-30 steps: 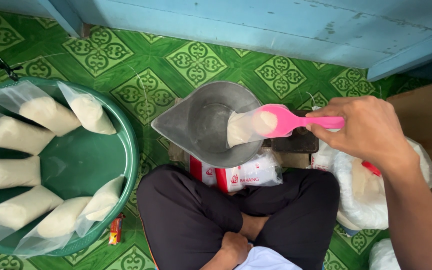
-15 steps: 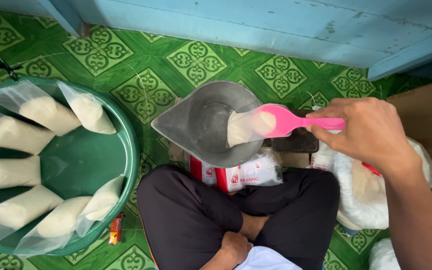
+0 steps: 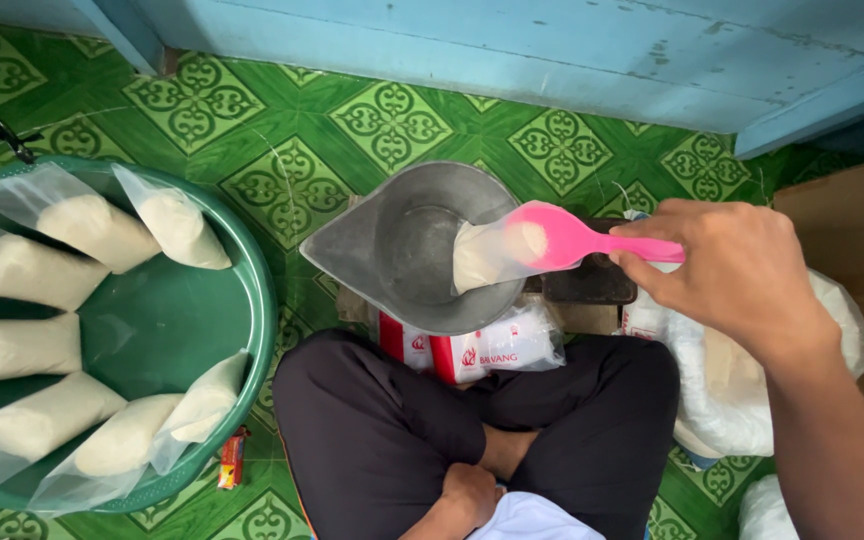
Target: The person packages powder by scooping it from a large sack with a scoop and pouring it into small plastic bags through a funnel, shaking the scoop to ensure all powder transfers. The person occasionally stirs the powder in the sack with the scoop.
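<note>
Pink scoop (image 3: 562, 238) sits tipped over the rim of a grey metal funnel-shaped pan (image 3: 402, 240), its bowl loaded with white grains that spill down toward the pan's middle. The right hand (image 3: 742, 270) pinches the scoop's handle between thumb and fingers, reaching in from the right side of the view. The left hand (image 3: 467, 495) lies low in the lap, curled loosely and holding nothing that can be seen; only part of it shows above a white cloth.

The pan rests on top of a red-and-white printed packet (image 3: 472, 350) and a dark block (image 3: 592, 280), just in front of the person's crossed legs in dark trousers (image 3: 372, 430). To the right, touching the knee, slumps a large white sack (image 3: 732, 390). To the left stands a round green plastic basin (image 3: 152, 330) holding several clear bags filled with white grains (image 3: 92, 230), leaning against its wall. All of it sits on a floor of green patterned tiles (image 3: 282, 180), with a blue wooden wall (image 3: 512, 50) beyond.
</note>
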